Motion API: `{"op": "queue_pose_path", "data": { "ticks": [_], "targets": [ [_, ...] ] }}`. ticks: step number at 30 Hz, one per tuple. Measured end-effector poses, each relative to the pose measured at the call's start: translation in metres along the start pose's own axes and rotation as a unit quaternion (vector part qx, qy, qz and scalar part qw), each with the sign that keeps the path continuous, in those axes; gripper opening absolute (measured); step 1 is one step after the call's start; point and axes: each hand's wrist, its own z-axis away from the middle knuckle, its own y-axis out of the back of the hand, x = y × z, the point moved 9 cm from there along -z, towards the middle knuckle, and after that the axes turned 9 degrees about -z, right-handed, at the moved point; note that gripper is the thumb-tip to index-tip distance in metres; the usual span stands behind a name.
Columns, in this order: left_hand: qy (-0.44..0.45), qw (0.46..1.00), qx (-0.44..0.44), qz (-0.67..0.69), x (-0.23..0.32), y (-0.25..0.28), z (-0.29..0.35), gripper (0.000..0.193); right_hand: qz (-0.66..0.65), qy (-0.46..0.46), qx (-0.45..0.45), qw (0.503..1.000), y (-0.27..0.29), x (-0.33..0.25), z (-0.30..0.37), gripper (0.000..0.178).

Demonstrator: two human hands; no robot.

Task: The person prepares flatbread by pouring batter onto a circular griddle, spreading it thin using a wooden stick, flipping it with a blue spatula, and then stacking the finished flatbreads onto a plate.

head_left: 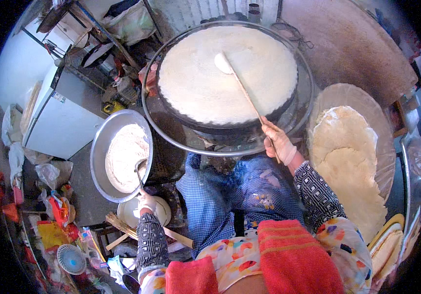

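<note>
A large round griddle [186,117] stands in front of me, covered with a thin pale batter sheet [191,78]. My right hand [279,140], in a thin pale glove, is closed around a long wooden stick [246,94]. The white rounded spreader head [223,63] at its far end rests on the sheet. To the left, a metal basin [96,164] holds a whitish batter [123,149]. My left hand [145,202], at the basin's near rim, grips the handle of a metal ladle [140,177], whose bowl sits in the batter.
A metal ring [203,150] surrounds the griddle. At the right, finished flatbreads [345,147] lie on a plastic-covered round board [384,105]. A white cabinet [66,120] stands left; below it are a small fan [72,258], a straw brush [120,225] and a pale bucket [163,210].
</note>
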Motion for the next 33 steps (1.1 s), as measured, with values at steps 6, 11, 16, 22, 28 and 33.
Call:
{"op": "queue_pose_path", "data": {
  "ticks": [6, 11, 16, 22, 28, 33],
  "targets": [
    [-0.038, 0.973, 0.012, 0.228, 0.014, 0.023, 0.055, 0.058, -0.133, 0.147, 0.090, 0.976, -0.007, 0.014, 0.034, 0.049],
    [-0.169, 0.853, 0.334, 0.365, -0.064, 0.024, 0.102, 0.067, -0.107, 0.106, 0.049, 0.987, -0.008, 0.041, 0.039, 0.050],
    [-0.188, 0.782, 0.102, 0.585, 0.029, 0.122, 0.154, 0.060, -0.119, 0.037, 0.024, 0.992, -0.020, 0.035, 0.029, 0.051],
    [-0.377, 0.654, -0.098, 0.649, 0.264, 0.193, 0.176, 0.061, -0.169, 0.025, -0.030, 0.985, -0.011, 0.038, 0.009, 0.050],
    [-0.421, 0.682, -0.115, 0.587, 0.418, 0.187, 0.173, 0.055, -0.149, -0.005, -0.026, 0.989, -0.015, 0.033, 0.009, 0.048],
    [-0.339, 0.669, -0.198, 0.632, 0.442, 0.155, 0.203, 0.056, -0.162, -0.038, -0.084, 0.983, -0.019, 0.043, 0.008, 0.048]
  ]
}}
